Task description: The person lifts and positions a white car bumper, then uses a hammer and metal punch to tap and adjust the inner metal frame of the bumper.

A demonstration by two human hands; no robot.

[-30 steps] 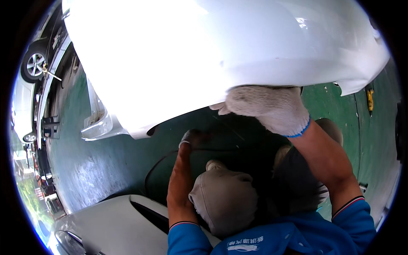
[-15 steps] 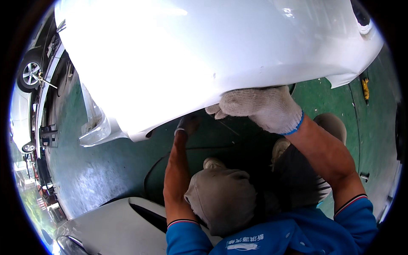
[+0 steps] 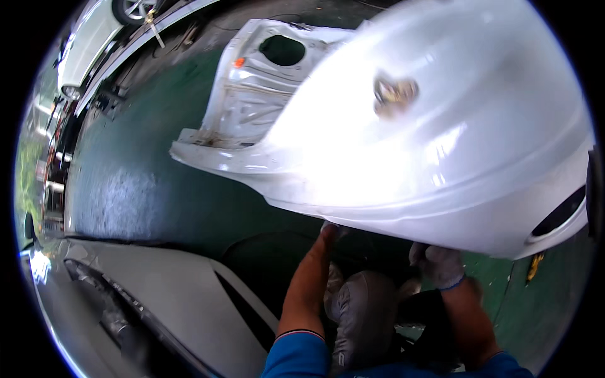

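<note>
Both gloved hands — left hand [image 3: 329, 230], right hand [image 3: 441, 264] — seemingly grip bumper [image 3: 428, 145].

A single head-worn fisheye view looks steeply down, close over the glossy white car bumper panel [image 3: 428, 138] and green painted floor [image 3: 151, 189]. Its rim bends and perhaps blurs everything.

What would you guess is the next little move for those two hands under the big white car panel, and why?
Probably a firmer grip along the lower edge before shifting it. The white bumper cover hangs over the green floor, the left hand reaches beneath its edge, mostly hidden, and the gloved right hand grasps that edge from below.
</note>
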